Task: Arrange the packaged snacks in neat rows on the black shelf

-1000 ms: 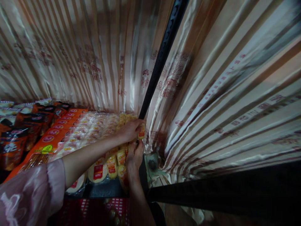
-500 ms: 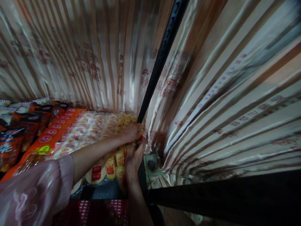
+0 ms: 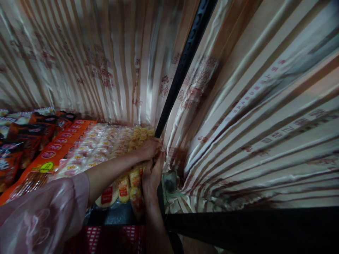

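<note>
One bare left hand point(image 3: 149, 148) and one bare right hand point(image 3: 152, 176) made two. One slanted black slotted metal post point(image 3: 182, 70) stood there. At least four glossy black-and-orange pouches point(image 3: 10, 155) and at least five flat orange packets point(image 3: 61, 140) showed; clear-wrapped yellow packs point(image 3: 123, 190) numbered more than six.

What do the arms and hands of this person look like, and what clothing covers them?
The left arm has a pale pink, slightly shiny sleeve with loop-shaped trim; it stops partway, leaving the forearm bare. The right forearm shows no sleeve within view. The left hand and right hand wear no gloves.
</note>
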`<state>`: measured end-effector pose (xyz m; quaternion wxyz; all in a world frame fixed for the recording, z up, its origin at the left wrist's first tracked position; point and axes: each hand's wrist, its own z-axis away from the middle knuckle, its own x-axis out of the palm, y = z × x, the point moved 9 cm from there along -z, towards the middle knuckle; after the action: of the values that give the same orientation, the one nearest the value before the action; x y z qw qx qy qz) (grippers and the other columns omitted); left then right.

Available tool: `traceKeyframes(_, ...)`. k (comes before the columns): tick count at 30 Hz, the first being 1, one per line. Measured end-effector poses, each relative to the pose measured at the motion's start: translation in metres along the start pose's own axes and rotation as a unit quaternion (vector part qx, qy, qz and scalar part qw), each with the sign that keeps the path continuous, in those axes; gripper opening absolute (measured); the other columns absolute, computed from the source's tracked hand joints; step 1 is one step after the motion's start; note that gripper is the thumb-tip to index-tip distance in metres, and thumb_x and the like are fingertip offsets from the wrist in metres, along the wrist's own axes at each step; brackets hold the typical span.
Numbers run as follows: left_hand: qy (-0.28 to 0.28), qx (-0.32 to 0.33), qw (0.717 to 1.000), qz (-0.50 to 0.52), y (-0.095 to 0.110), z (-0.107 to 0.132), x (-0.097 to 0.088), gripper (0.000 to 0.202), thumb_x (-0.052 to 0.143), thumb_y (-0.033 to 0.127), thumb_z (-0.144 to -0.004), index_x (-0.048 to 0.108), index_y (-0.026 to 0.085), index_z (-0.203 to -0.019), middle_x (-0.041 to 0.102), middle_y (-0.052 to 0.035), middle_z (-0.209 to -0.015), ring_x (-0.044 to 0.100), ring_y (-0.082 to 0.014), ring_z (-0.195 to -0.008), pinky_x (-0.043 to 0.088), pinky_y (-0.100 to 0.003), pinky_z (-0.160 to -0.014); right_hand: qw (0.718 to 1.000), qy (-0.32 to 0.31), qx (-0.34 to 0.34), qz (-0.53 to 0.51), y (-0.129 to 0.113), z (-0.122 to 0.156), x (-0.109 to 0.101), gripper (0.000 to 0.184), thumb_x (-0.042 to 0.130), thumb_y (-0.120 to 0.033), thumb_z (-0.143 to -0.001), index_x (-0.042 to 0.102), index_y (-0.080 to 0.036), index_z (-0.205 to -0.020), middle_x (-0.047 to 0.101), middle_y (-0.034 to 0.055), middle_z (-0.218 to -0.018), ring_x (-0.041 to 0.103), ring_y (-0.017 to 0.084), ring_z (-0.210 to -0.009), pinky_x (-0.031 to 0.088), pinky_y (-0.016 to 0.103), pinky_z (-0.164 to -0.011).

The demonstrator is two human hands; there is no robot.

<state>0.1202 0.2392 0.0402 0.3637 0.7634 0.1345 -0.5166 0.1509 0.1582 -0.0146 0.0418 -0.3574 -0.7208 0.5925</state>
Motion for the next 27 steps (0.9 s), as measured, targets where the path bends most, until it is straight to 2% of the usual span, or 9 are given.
traceKeyframes(2,0.020,-0.003,1.000,0.014,-0.005,0.001,-0.001,0.029,0.049,0.006,-0.075,0.063,0.016,-0.098,0.061,-0.0081,-0.108,0.056,-0.0191,-0.104,0.044,-0.032,-0.093,1.000,-0.006,0.004,-0.015,-0.001,-0.001,0.001,0.062,0.032,-0.038,-0.087,0.030,-0.005,-0.139,0.027,0.0179,-0.147,0.022,0.026,-0.137,0.017,0.047,-0.111)
traceKeyframes(5,0.042,-0.012,0.999,0.025,-0.012,0.001,0.000,0.036,0.050,0.006,-0.073,0.057,0.015,-0.107,0.061,-0.0081,-0.108,0.057,-0.0197,-0.103,0.045,-0.033,-0.093,0.999,-0.020,0.010,-0.031,0.000,-0.003,0.004,0.062,0.031,-0.041,-0.086,0.033,-0.006,-0.138,0.032,0.0175,-0.145,0.026,0.025,-0.136,0.018,0.046,-0.111)
traceKeyframes(8,0.044,-0.014,0.998,0.032,-0.013,0.000,0.001,0.035,0.049,0.004,-0.073,0.056,0.013,-0.106,0.062,-0.0085,-0.105,0.058,-0.0196,-0.101,0.046,-0.031,-0.091,0.999,-0.025,0.016,-0.029,0.000,-0.003,0.006,0.064,0.031,-0.043,-0.086,0.034,-0.006,-0.138,0.031,0.0173,-0.145,0.027,0.024,-0.135,0.018,0.043,-0.112)
traceKeyframes(14,0.035,0.001,0.999,0.004,-0.006,-0.002,0.002,0.031,0.048,0.003,-0.075,0.058,0.015,-0.102,0.061,-0.0063,-0.107,0.055,-0.0187,-0.105,0.042,-0.032,-0.097,0.999,-0.020,0.024,-0.013,0.004,-0.003,0.006,0.062,0.032,-0.042,-0.088,0.032,-0.007,-0.139,0.030,0.0161,-0.146,0.025,0.024,-0.136,0.020,0.043,-0.111)
traceKeyframes(21,0.024,-0.016,0.999,-0.018,-0.011,-0.004,0.006,0.025,0.048,0.008,-0.079,0.061,0.016,-0.099,0.060,-0.0062,-0.101,0.057,-0.0188,-0.098,0.047,-0.031,-0.090,1.000,-0.022,-0.009,0.002,-0.001,-0.002,0.006,0.056,0.030,-0.036,-0.090,0.032,-0.008,-0.139,0.032,0.0165,-0.145,0.027,0.024,-0.135,0.022,0.045,-0.111)
traceKeyframes(24,0.044,-0.027,0.998,-0.023,-0.006,0.001,-0.004,0.027,0.048,0.008,-0.079,0.061,0.016,-0.101,0.058,-0.0067,-0.109,0.054,-0.0194,-0.105,0.045,-0.032,-0.094,0.999,-0.010,-0.026,0.015,-0.005,-0.001,0.003,0.057,0.030,-0.036,-0.090,0.032,-0.005,-0.138,0.033,0.0192,-0.144,0.029,0.026,-0.134,0.024,0.046,-0.110)
traceKeyframes(27,0.108,-0.061,0.992,-0.024,0.003,0.016,-0.025,0.028,0.048,0.009,-0.081,0.062,0.016,-0.104,0.055,-0.0075,-0.118,0.049,-0.0207,-0.113,0.042,-0.034,-0.099,0.998,0.009,-0.051,0.024,-0.009,0.000,-0.001,0.057,0.029,-0.035,-0.090,0.034,-0.002,-0.136,0.037,0.0219,-0.140,0.033,0.028,-0.132,0.025,0.047,-0.108)
